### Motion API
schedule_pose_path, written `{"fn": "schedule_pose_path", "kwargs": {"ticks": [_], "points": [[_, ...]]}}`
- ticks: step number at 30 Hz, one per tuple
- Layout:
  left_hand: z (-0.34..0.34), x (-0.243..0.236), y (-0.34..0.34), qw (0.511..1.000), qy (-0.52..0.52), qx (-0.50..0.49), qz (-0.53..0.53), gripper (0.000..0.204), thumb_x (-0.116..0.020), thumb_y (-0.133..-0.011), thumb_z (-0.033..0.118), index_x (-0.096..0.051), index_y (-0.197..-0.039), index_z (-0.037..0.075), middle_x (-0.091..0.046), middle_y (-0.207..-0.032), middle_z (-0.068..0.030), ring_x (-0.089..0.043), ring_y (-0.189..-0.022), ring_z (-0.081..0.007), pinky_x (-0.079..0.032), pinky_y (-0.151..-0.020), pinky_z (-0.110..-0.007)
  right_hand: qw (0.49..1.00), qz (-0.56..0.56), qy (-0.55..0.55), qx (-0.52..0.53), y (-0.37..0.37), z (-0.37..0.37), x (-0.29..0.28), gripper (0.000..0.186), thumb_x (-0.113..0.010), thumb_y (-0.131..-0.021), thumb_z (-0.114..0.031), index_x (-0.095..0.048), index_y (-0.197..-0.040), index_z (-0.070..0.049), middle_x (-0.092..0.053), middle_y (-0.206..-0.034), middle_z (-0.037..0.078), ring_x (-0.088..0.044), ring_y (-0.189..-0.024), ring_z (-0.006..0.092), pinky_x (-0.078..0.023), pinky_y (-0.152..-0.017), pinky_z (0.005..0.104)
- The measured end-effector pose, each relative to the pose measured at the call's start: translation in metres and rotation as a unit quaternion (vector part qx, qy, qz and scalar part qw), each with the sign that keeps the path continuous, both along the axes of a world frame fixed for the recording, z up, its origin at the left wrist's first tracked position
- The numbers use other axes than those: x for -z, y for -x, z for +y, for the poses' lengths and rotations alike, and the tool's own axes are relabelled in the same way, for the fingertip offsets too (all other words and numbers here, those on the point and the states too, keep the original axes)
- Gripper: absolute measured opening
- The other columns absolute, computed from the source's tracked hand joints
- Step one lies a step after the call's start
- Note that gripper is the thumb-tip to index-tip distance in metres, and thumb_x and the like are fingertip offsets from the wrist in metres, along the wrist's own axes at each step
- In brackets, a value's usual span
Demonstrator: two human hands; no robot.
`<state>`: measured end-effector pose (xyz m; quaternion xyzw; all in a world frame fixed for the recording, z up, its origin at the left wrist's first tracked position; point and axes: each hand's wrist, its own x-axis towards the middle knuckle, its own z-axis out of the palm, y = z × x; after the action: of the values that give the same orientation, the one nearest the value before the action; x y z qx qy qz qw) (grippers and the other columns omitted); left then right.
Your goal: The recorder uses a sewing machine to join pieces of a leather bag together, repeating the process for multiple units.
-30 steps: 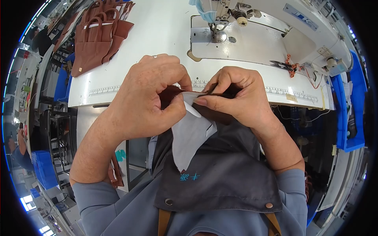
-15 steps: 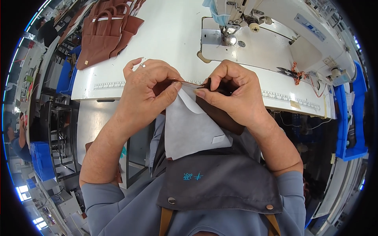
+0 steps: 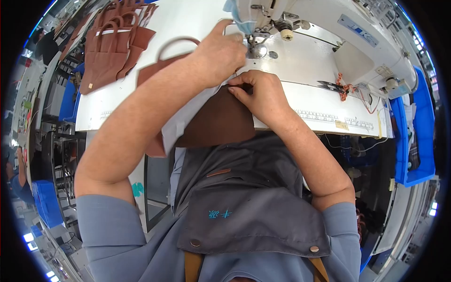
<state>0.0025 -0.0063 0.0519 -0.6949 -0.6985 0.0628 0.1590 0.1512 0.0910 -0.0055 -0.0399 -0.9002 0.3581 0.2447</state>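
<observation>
A brown leather bag piece [image 3: 218, 120] with a pale grey lining [image 3: 175, 126] hangs from my hands at the table's front edge. Its reddish-brown side with a looped handle [image 3: 176, 43] shows beyond my left forearm. My left hand [image 3: 221, 55] is at the sewing machine's presser foot [image 3: 254, 47], fingers curled over the bag's upper edge, one finger raised; its thumb is hidden. Just nearer to me, my right hand [image 3: 260, 91] pinches the dark edge of the bag piece between thumb and fingers.
A stack of reddish-brown bags [image 3: 110, 54] lies at the far left of the white table [image 3: 91, 110]. Black thread snips [image 3: 330, 86] with an orange cord lie right of my right hand. A blue bin [image 3: 420, 171] hangs at the right edge. Blue cloth [image 3: 240, 16] hangs on the machine.
Both hands have moved up and away from me with the bag piece, to the sewing machine. The piece has turned, so its brown side and handle now show.
</observation>
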Motion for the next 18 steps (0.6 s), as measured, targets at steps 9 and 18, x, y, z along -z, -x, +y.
{"fn": "schedule_pose_path", "kwargs": {"ticks": [9, 18], "points": [[0.005, 0.047, 0.016, 0.947, -0.109, -0.055, -0.297, 0.006, -0.070, -0.088, 0.016, -0.067, -0.094, 0.017, -0.066, -0.110, 0.0058, -0.055, -0.124, -0.0174, -0.015, -0.118, -0.057, 0.970, 0.007, -0.233, -0.072, -0.022, 0.043, -0.010, 0.022, -0.077, -0.084, -0.021, -0.080, -0.103, -0.012, -0.070, -0.120, 0.001, -0.057, -0.119, 0.0240, -0.047, -0.092, 0.0373], [0.007, 0.051, 0.008, 0.919, -0.250, -0.016, -0.304, 0.008, -0.071, -0.089, 0.019, -0.068, -0.093, 0.013, -0.067, -0.112, 0.0014, -0.058, -0.117, -0.0191, -0.024, -0.113, -0.049, 0.960, -0.007, -0.263, -0.094, -0.022, 0.049, -0.018, 0.028, -0.078, -0.085, -0.027, -0.079, -0.110, -0.015, -0.068, -0.128, 0.000, -0.053, -0.127, 0.0253, -0.043, -0.098, 0.0401]]}}
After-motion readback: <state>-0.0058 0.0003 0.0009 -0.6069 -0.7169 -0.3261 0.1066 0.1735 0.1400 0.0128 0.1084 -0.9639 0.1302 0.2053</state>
